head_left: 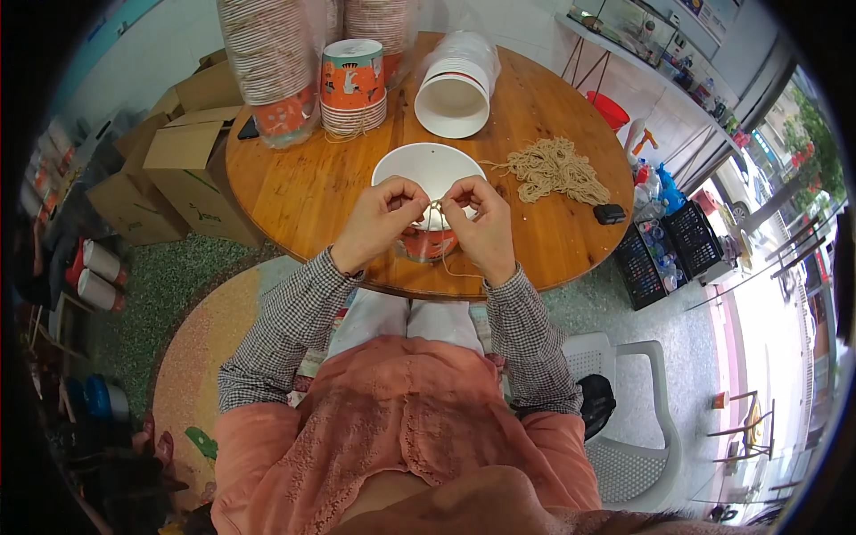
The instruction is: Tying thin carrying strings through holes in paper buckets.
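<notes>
At the near edge of the round table stands a paper bucket point(428, 160), white inside and orange outside. Over its near rim my two hands meet. Thumb and fingers of my left hand point(392, 212) pinch a thin tan string point(436, 205). My right hand point(481, 218) pinches the same string just beside it, and a loose end hangs down past the bucket's orange side. Whether the string is knotted there is too small to tell. To the right lies a tangled heap of tan string point(555, 171), apart from my hands.
Stacked orange buckets point(353, 87) and tall plastic-wrapped stacks point(267, 62) stand at the back left. A wrapped stack of white buckets point(453, 94) lies on its side behind. A small black object point(609, 214) sits by the wooden table's point(312, 209) right edge. Cardboard boxes point(192, 165) are left, a white chair point(637, 428) lower right.
</notes>
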The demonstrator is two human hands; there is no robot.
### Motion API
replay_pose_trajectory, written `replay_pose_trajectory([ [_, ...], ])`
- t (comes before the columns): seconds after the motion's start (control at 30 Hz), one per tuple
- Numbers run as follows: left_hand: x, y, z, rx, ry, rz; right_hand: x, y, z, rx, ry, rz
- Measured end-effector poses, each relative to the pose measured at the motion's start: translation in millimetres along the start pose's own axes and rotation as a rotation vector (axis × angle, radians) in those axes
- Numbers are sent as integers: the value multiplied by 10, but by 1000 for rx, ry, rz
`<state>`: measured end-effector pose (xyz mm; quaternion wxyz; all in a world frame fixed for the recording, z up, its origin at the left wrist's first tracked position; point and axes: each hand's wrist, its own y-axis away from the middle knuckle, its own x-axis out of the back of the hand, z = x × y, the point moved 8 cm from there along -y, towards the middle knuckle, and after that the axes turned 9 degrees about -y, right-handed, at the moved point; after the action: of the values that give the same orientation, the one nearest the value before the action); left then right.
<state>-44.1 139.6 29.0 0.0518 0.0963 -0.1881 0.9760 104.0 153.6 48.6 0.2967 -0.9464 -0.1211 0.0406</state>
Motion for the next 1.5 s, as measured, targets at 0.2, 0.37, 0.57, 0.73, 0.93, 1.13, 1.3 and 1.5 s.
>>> replay_pose_trajectory([
  [0.2,-9,28,51,28,114,20,-31,89,-7,-56,68,-25],
  [0.37,-21,24,93,1,-16,-15,-34,94,-25,-33,88,-27],
  [0.57,-63,29,116,72,172,-46,-12,109,2,-28,85,-29],
  [0.73,-78,28,110,48,175,-76,-12,112,4,-21,67,-30],
  [0.93,-61,25,113,65,121,-67,9,80,-58,-33,13,-20],
  [1.13,-29,24,127,5,30,-40,14,79,-95,-64,-27,-27],
  [1.3,-53,42,150,7,65,-28,12,109,-97,-43,0,-27],
  [1.5,-29,44,120,50,-7,-46,15,103,-83,-52,-5,-30],
])
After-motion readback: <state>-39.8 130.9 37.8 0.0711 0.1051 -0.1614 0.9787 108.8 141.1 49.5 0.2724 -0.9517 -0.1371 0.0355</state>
